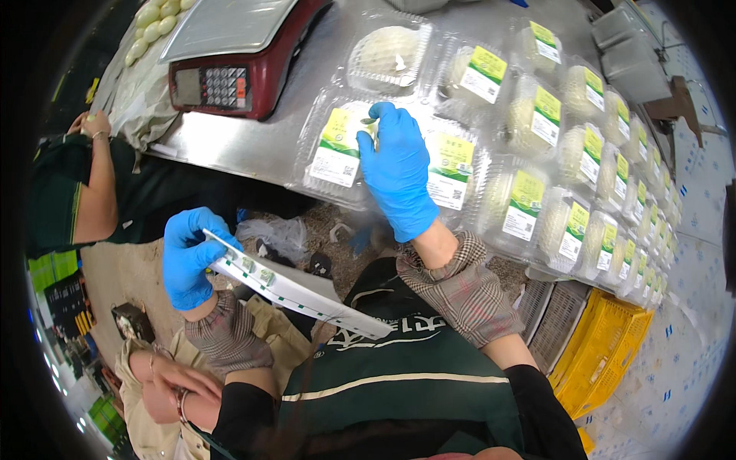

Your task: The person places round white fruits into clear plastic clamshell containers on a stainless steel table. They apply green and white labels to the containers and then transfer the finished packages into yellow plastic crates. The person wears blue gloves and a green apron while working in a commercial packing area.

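Note:
My left hand (192,257), in a blue glove, pinches the end of a long white sticker sheet (284,287). Small green marks show along the sheet, which slopes down against my dark green apron. Over the table's near edge, my right hand (399,165), gloved too, rests on a clear plastic box (335,157) with a green and white label. Its fingers are curled, and a tiny pale bit shows by the fingertips, too small to name. Beside that hand lies another labelled box (451,169). Behind them is a box without a label (387,57), holding something round and whitish.
Rows of labelled boxes (525,203) cover the table's right side. A red weighing scale (230,80) stands at the back left, near pale round vegetables (157,23). Yellow crates (606,345) are below right. A person (84,184) stands left; another person's hands (180,383) show lower left.

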Demonstrator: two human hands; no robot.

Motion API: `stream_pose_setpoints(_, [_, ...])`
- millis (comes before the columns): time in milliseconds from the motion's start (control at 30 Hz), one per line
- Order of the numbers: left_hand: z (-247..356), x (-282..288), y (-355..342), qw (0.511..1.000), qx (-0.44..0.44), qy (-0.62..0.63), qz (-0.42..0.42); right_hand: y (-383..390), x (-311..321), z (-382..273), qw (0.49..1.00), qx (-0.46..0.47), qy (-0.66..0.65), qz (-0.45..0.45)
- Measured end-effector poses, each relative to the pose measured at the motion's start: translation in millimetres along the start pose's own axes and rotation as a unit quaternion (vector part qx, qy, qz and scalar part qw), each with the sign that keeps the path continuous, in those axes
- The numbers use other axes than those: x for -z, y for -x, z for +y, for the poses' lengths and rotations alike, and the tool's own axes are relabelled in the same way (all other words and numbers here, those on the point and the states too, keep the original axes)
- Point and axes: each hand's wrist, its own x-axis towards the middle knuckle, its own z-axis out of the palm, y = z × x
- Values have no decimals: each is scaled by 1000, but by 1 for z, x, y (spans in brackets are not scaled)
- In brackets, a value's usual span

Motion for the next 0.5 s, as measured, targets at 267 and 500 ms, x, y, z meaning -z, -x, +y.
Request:
stream_pose_setpoints(267, [9, -64, -50, 998, 18, 8, -53, -104, 74, 154, 966, -251, -61, -26])
stream_pose_setpoints(500, [5, -148, -108, 996, 61, -57, -41, -108, 115, 145, 960, -216, -59, -165])
